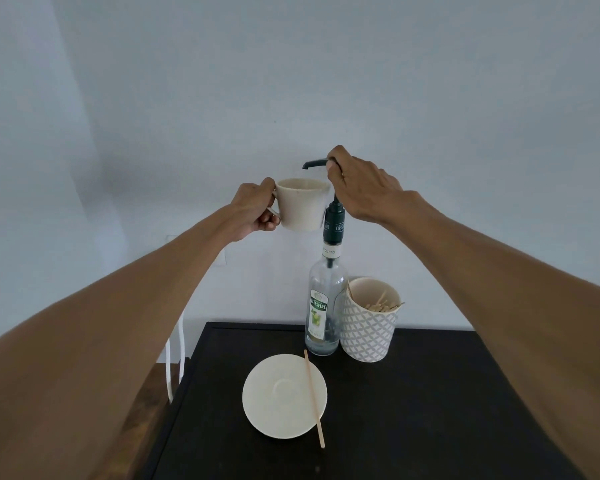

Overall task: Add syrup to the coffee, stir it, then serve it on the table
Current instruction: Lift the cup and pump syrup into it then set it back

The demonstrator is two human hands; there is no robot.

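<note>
My left hand [255, 213] grips the handle of a cream coffee cup [302, 204] and holds it in the air beside the neck of the syrup bottle [324, 310]. The cup's rim sits just under the dark green pump spout [312, 164]. My right hand [357, 187] rests on top of the pump head, fingers curled over it. The clear glass bottle stands at the back of the black table [430, 410]. A cream saucer [284, 396] lies on the table in front, with a wooden stir stick [314, 398] laid across its right side. The cup's contents are hidden.
A patterned paper cup [369, 323] holding several wooden stir sticks stands right of the bottle, touching or nearly touching it. A white wall rises behind. A white chair frame [174, 362] and a strip of brown wood show off the table's left edge.
</note>
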